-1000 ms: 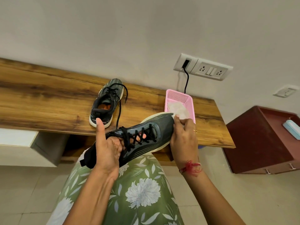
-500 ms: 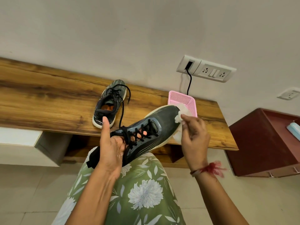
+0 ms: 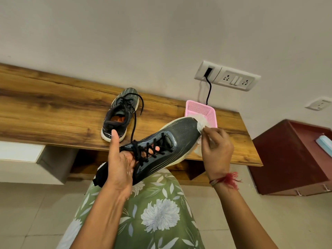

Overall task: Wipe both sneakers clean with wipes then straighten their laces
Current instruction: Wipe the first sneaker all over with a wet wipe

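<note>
Closest is a lap covered in soft green fabric (image 3: 154, 212) printed with pale flowers and leaves, and just above it the left hand (image 3: 120, 164) carries the held sneaker (image 3: 172, 141): its fingers are slid into the collar, fingertips showing between the crossed black laces (image 3: 149, 150), while the thumb stands straight up outside the shoe. This sneaker has a dark grey perforated mesh upper with glossy overlays and a thick off-white sole; its long axis runs diagonally, heel low and left over the lap, toe raised up and right toward a pink basket (image 3: 199, 109), upper turned to the camera. At the toe the right hand (image 3: 217, 150), a frayed red thread (image 3: 228, 179) at its wrist, pinches a crumpled white wipe (image 3: 202, 123) between thumb and curled fingers and holds it against the toe cap. Beyond lies a wood-grain desk top (image 3: 53, 112), where the second sneaker (image 3: 120, 114) stands on its sole, heel toward the person and toe toward the wall, its laces loose and one end trailing toward the front edge. The rectangular mesh-walled basket sits on the desk right of it, by the wall, below a white switch plate (image 3: 228, 78) with a black cable (image 3: 209, 92) plugged in
</note>
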`<state>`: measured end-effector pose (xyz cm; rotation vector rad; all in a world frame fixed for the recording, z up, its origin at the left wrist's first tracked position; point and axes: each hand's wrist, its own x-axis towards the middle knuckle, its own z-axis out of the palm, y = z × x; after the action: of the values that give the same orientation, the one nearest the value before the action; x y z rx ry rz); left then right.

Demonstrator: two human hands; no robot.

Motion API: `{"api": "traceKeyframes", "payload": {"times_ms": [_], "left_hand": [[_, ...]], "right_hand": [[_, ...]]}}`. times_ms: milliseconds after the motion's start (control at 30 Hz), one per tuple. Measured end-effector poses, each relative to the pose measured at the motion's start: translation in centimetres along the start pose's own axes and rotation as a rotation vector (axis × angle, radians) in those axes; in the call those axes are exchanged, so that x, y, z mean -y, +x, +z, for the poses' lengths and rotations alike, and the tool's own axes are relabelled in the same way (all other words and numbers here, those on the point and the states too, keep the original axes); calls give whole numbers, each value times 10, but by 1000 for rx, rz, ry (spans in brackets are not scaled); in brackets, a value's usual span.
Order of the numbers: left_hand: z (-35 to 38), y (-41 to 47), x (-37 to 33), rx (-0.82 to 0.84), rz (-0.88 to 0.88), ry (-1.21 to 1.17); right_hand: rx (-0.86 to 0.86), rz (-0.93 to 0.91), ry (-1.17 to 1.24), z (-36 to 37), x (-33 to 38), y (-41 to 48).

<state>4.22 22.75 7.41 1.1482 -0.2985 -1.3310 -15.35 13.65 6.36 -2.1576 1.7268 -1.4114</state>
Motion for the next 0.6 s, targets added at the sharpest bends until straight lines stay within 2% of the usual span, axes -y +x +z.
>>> {"api": "traceKeyframes", "payload": {"times_ms": [67,167,267,333,433,500,567,600], "left_hand": [[3,-2,-2,70,-15,-37],[19,-12,-7,-9,3,-8],[23,-15,-9,-45,9,52],[21,-16,-9,4,-12,46],[20,-18,-11,103,-29,53],[16,-14,-7,96,-40,32],[16,-14,-6,161,-5,80],[18,-15,-9,79,-18,24]], "right_hand": [[-30,56,130,-3,2,1],[-36,61,195,-7,9,5],[44,-95,-29,-6,12,8],[93,-121,-152,-5,6,11],[155,-8,-74,-5,4,16],[194,-18,-91,-5,4,14],[222,-55,-144,-3,4,10],[228,-71,-171,-2,4,8]]}}
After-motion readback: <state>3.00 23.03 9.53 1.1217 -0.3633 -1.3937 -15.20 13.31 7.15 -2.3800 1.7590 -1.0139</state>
